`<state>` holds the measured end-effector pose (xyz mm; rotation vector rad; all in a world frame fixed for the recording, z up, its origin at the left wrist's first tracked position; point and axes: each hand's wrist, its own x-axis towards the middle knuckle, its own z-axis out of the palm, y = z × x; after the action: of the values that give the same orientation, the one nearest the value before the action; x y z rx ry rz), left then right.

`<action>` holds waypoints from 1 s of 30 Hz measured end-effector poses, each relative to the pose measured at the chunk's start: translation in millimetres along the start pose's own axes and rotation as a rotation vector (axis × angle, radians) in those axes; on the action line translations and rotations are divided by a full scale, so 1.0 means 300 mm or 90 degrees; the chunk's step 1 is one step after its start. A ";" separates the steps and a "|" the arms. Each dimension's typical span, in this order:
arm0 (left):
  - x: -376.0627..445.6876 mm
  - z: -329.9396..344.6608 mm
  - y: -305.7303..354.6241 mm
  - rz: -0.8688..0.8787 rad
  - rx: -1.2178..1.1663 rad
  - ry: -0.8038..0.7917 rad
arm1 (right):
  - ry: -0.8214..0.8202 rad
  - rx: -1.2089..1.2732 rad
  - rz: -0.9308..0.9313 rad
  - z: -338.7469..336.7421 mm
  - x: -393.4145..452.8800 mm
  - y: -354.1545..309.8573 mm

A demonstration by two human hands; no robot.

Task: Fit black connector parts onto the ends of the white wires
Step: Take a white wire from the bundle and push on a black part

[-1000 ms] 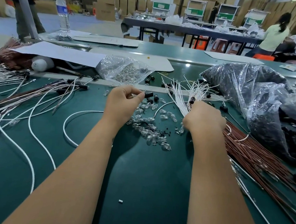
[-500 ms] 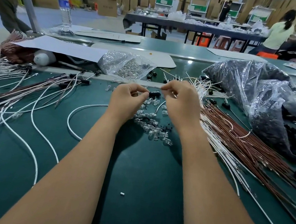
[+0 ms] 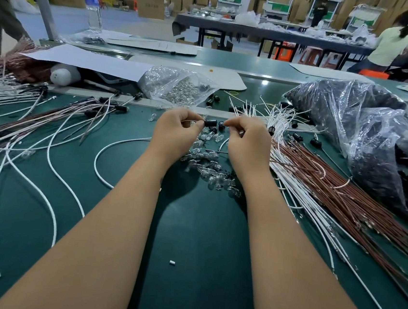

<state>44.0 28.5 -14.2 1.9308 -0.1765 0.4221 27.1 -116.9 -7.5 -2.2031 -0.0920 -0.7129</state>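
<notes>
My left hand (image 3: 177,132) pinches a small black connector (image 3: 210,123), which sticks out to the right of its fingertips. My right hand (image 3: 248,140) faces it a few centimetres away, its thumb and forefinger pinching the end of a thin white wire (image 3: 224,142) that curves down beneath the hand. The wire's tip points at the connector's open end, and I cannot tell whether they touch. Both hands hover just above the green table (image 3: 190,228). A bundle of loose white wires (image 3: 275,114) fans out behind my right hand.
Clear glass bulbs (image 3: 211,171) lie scattered under my hands, with a bag of them (image 3: 177,88) behind. A large plastic bag of black parts (image 3: 348,114) sits at the right, brown wires (image 3: 339,193) beside it. Wires with fitted connectors (image 3: 50,118) spread across the left.
My right hand left the white wire bundle and came to the centre with a wire. Both hands rose slightly and closed in on each other.
</notes>
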 end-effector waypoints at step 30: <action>-0.020 -0.010 0.034 0.009 -0.009 -0.046 | -0.025 -0.030 -0.120 0.003 -0.010 -0.010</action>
<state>34.6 26.7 -6.7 1.9328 -0.2397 0.3590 24.0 -113.7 -7.6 -2.2749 -0.3083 -0.7818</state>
